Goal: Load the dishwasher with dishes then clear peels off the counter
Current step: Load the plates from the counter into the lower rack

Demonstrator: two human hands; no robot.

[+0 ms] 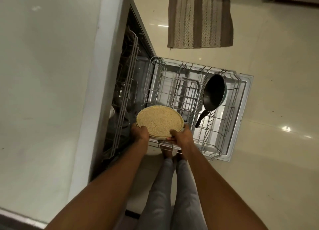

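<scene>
Overhead, both hands' fingers (143, 128) curled round stacked plates (159, 121), black pan (214, 93) racked beyond.

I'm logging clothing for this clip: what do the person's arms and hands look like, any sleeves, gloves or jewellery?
Both forearms are bare, with no sleeves in view. The left hand and right hand wear no gloves; no watch, ring or bracelet shows.

i see the pale tiled floor (276, 160). a striped mat (200, 20) lies flat on it at 12 o'clock. the open dishwasher door (245, 95) sits low over the floor at 3 o'clock. a small white crumb (251, 58) lies between mat and door.
</scene>
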